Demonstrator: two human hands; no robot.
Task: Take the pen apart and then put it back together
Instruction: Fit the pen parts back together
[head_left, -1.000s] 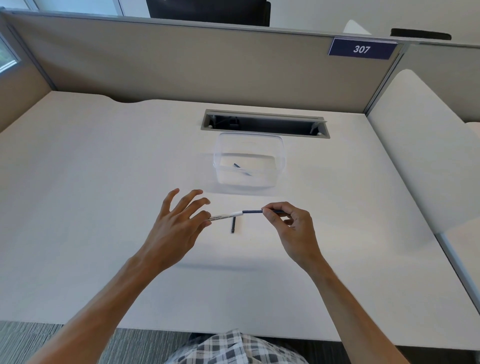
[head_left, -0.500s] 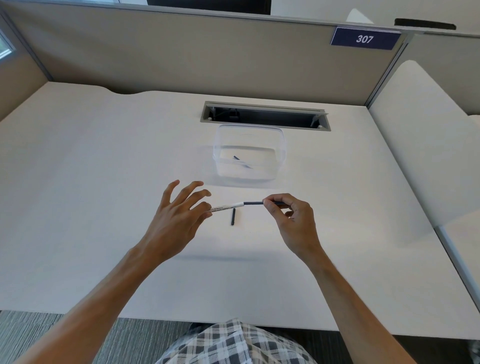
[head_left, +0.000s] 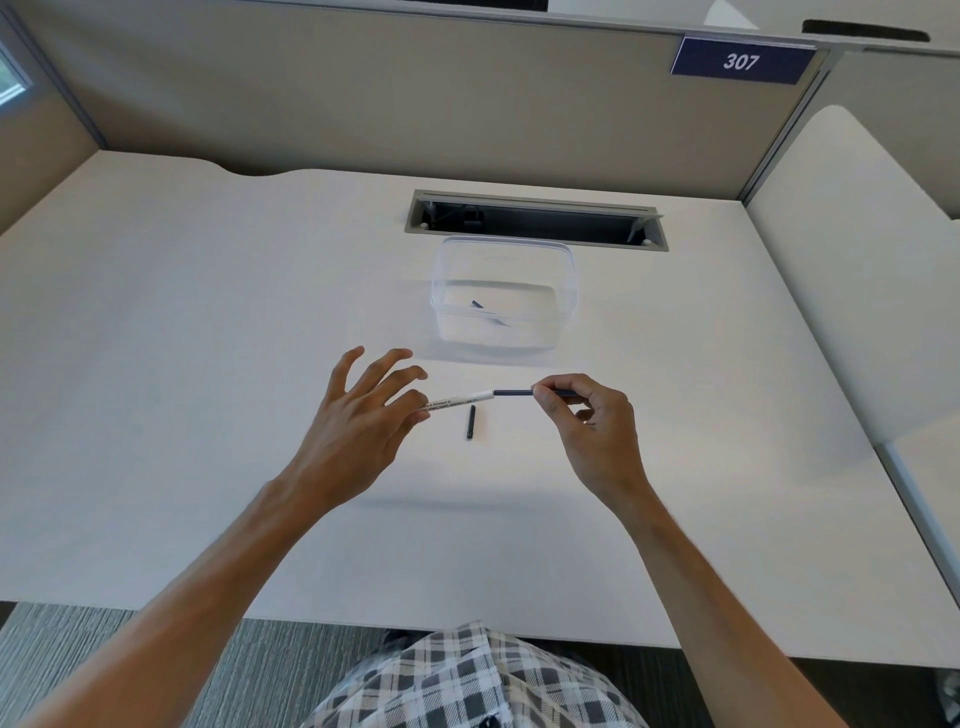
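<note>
1. The pen hangs above the desk, on our side of the tub, stretched between our two hands: a white printed barrel at the left and a dark slim part sticking out of its right end.
2. Our left hand pinches the barrel's left end with thumb and forefinger, as far as we can tell, with the other fingers fanned out loose.
3. Our right hand grips the dark part between thumb and forefinger, the rest of the fingers curled in.
4. Compared with a second ago, the pen looks much the same: the dark length showing beyond the barrel has hardly changed, and both grips are as they were. The view has tipped a little, so everything sits slightly higher. We judge the pulling or pushing has scarcely progressed.
5. A short dark piece lies on the desk just below the pen, apart from both hands and unmoved.
6. Inside the tub lies another small part, too faint to name.
7. We cannot tell whether the dark part is going in or coming out; either way the loose pieces have yet to be refitted.
</note>
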